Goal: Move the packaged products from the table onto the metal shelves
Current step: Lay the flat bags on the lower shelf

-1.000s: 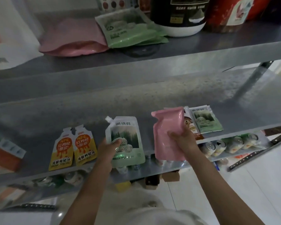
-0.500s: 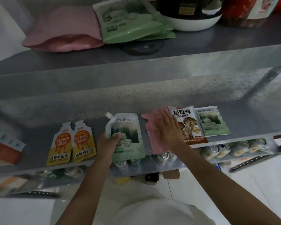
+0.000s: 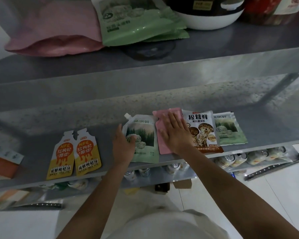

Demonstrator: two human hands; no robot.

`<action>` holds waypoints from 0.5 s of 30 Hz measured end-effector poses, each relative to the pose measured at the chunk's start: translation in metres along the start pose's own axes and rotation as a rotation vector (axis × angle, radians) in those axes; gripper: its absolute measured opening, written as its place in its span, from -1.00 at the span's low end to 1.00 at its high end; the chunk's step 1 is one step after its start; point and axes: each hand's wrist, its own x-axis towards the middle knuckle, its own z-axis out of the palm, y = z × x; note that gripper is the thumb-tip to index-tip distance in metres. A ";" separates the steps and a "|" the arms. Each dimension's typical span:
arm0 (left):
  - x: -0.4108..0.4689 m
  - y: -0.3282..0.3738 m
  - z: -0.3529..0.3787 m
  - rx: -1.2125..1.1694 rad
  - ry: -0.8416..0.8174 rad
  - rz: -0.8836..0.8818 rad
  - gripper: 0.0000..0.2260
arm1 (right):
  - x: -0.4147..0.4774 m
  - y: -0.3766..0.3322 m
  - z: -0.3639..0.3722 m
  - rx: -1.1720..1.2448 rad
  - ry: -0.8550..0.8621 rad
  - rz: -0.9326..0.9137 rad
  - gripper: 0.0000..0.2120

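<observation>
Two orange-yellow pouches (image 3: 87, 149) each read "NFE 红枸杞原浆" and "纯鲜枸杞汁". The mushroom pouch (image 3: 201, 130) reads "松茸鲜". The other labels are illegible.

Light is dim and grey throughout. The middle shelf (image 3: 33, 135) lies in flat shade under the broad soft shadow of the upper shelf (image 3: 231, 44). The brightest area is the white floor (image 3: 274, 195) at lower right. A faint sheen sits on the big pink bag (image 3: 59, 31). Wide-angle bending curves the shelf edges toward the corners — the left and bottom margins blur, while print on the mushroom packet (image 3: 201, 130) reads sharp.
</observation>
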 end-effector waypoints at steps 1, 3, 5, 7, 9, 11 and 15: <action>0.002 -0.002 0.004 0.034 0.020 0.029 -0.49 | 0.001 0.000 0.000 0.003 0.004 0.004 -0.40; 0.003 -0.007 0.011 0.094 0.055 0.070 -0.51 | 0.003 0.001 0.001 -0.002 0.005 0.008 -0.40; 0.001 -0.010 0.017 0.177 0.096 0.094 -0.56 | 0.005 0.001 0.003 -0.008 0.006 0.013 -0.39; -0.004 -0.008 0.024 0.283 0.136 0.072 -0.59 | 0.005 0.001 0.003 -0.016 0.009 0.017 -0.39; -0.010 -0.003 0.027 0.344 0.159 0.066 -0.60 | 0.005 0.000 0.002 -0.020 0.007 0.019 -0.39; -0.011 -0.006 0.029 0.418 0.154 0.148 -0.56 | 0.004 -0.002 -0.001 -0.024 0.001 0.019 -0.38; -0.005 -0.014 0.030 0.520 0.041 0.273 -0.44 | 0.005 -0.004 -0.004 -0.040 -0.052 0.036 -0.38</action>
